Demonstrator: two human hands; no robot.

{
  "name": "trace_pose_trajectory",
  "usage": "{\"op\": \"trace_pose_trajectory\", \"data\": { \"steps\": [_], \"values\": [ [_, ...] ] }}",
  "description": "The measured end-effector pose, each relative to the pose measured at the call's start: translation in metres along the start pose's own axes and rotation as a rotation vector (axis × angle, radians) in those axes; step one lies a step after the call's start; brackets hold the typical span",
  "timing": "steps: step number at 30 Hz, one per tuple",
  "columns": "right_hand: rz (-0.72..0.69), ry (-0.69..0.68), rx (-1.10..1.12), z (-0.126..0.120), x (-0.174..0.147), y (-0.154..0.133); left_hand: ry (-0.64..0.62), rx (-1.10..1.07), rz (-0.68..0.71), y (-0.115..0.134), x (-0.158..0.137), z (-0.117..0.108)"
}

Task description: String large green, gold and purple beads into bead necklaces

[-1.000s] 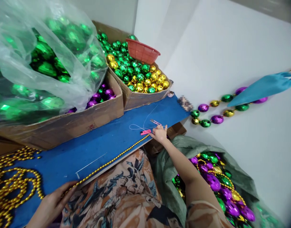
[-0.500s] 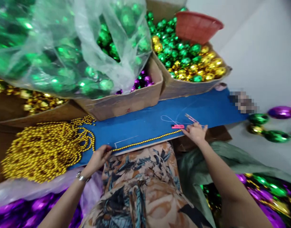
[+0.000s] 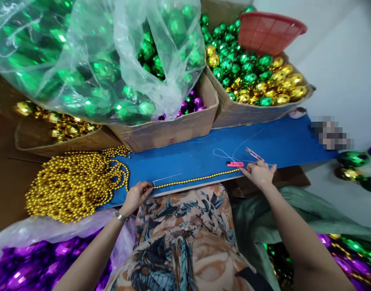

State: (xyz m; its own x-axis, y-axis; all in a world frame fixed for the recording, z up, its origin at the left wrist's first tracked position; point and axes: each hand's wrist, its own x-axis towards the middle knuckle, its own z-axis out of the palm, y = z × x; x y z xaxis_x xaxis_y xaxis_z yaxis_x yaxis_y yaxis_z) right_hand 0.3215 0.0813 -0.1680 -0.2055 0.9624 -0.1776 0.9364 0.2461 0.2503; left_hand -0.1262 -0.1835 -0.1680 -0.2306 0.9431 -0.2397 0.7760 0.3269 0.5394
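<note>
A strand of small gold beads [image 3: 197, 178] runs straight along the front edge of the blue table. My left hand [image 3: 138, 195] pinches its left end, closed, a metal watch on the wrist. At the other end my right hand [image 3: 260, 173] has its fingertips on the beads. Pink-handled thread snips [image 3: 254, 154] lie against that hand's fingers; whether they are gripped I cannot tell. Just left of the fingers is a pink lighter [image 3: 235, 164], beside looped clear thread [image 3: 223, 153]. A thin metal needle or wire [image 3: 169, 177] rests behind the strand's left end.
Gold bead strands [image 3: 73, 186] are heaped on the left of the blue table [image 3: 188, 151]. Behind stand cardboard boxes [image 3: 170, 135] of shiny beads, a plastic bag [image 3: 97, 76] of green ones and a red basket [image 3: 270, 34]. Bags of purple and mixed beads flank my lap.
The whole view has shifted, so the scene sits slightly further right. Both hands stay at the ends of the gold strand, with little visible movement along it.
</note>
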Motion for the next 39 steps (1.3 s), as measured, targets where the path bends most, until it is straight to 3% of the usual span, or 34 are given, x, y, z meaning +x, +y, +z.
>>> {"op": "trace_pose_trajectory", "data": {
  "steps": [13, 18, 22, 27, 35, 37, 39],
  "values": [
    [0.011, -0.008, 0.018, 0.003, 0.001, 0.0, 0.008, 0.061, -0.016, -0.003, 0.003, 0.004],
    [0.015, -0.018, 0.067, -0.01, -0.004, -0.003, -0.024, 0.079, -0.009, -0.007, 0.004, 0.003],
    [0.015, -0.028, 0.091, -0.015, -0.004, -0.003, -0.023, 0.17, 0.009, -0.01, 0.009, 0.004],
    [0.022, -0.007, 0.084, -0.017, -0.006, 0.0, -0.052, 0.298, -0.02, 0.004, 0.009, 0.002],
    [-0.025, 0.113, 0.062, -0.065, 0.016, 0.0, 0.006, 0.454, -0.041, 0.017, 0.012, -0.009],
    [-0.039, 0.144, 0.065, -0.082, 0.034, -0.005, -0.014, 0.375, -0.095, 0.022, 0.022, -0.02],
    [-0.056, 0.158, 0.078, -0.098, 0.053, -0.015, -0.031, 0.128, -0.14, 0.027, 0.033, -0.033]
  ]
}}
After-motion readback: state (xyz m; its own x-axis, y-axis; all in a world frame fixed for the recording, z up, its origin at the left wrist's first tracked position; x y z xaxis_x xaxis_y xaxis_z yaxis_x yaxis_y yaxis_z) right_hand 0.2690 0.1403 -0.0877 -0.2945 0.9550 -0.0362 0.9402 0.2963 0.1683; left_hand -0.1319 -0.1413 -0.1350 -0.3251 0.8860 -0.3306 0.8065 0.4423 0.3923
